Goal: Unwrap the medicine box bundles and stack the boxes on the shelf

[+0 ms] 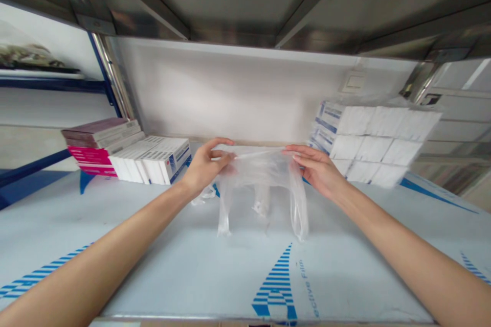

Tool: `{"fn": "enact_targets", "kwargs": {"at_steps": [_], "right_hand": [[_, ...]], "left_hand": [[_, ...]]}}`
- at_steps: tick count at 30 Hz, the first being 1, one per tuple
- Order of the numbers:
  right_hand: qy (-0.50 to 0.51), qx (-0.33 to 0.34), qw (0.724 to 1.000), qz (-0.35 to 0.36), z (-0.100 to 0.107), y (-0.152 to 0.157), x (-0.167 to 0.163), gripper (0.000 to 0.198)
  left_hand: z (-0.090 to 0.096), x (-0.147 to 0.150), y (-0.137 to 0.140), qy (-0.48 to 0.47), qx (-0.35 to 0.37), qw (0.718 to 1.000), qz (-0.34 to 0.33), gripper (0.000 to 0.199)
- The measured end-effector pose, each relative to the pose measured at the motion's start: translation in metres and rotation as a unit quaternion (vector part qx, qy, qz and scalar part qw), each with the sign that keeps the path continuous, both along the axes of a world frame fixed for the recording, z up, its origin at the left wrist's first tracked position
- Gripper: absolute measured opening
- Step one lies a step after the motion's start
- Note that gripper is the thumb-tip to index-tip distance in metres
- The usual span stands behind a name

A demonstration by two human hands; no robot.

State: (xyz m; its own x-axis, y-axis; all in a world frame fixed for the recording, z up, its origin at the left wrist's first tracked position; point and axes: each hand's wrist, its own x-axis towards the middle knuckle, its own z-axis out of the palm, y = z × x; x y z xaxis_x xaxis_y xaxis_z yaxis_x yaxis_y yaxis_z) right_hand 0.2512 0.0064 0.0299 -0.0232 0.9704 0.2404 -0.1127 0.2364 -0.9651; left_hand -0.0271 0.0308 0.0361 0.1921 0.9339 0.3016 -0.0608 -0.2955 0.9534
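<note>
The bag (261, 169) hung between the two hands, over the middle of the shelf (172, 276), its straight edge on the wall side and its handles (299, 214) drooping toward the person. The left hand (210, 162) had a narrow grip, thumb and fingers pinching one upper corner. The right hand (316, 167) held the opposite corner in a similarly slim pinch, its other fingers stretched out. Whether the handle ends touched the shelf or hung just above it, I could not tell.

The film looked thin, so pulling the corners hard apart could have stretched or torn it, most likely right at the pinches. Each grip took only a little plastic near the edge; a slack thumb might have let a corner slip, and the sheet would probably have folded onto itself. The handles and the strip between them dangled loose and could have twisted or stuck together if the bag were swung about.

Crumpled plastic (205, 195) lay just beyond the left wrist, where a low sweep might have dragged it along. The white boxes (153, 159) stood near that hand, with the pink boxes (92, 161) beyond them; a careless elbow could have knocked the row. Near the right hand, the wrapped stack (378, 144) looked steadier, though its loose clear wrap could have snagged a finger.
</note>
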Motion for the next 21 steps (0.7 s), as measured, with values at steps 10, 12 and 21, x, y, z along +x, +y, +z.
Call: {"fn": "enact_targets", "kwargs": {"at_steps": [10,12,21], "right_hand": [[-0.098,0.023,0.992,-0.072,0.035,0.065,-0.036,0.043],[-0.145,0.003,0.987,-0.069,0.027,0.070,-0.043,0.050],[-0.322,-0.031,0.941,-0.100,-0.020,0.065,-0.053,0.059]], "left_hand": [[0.050,-0.019,0.075,0.123,0.090,0.987,0.052,0.049],[0.043,-0.027,0.085,0.170,0.075,0.982,0.034,0.058],[0.014,-0.054,0.090,0.323,0.006,0.946,-0.041,0.063]]}}
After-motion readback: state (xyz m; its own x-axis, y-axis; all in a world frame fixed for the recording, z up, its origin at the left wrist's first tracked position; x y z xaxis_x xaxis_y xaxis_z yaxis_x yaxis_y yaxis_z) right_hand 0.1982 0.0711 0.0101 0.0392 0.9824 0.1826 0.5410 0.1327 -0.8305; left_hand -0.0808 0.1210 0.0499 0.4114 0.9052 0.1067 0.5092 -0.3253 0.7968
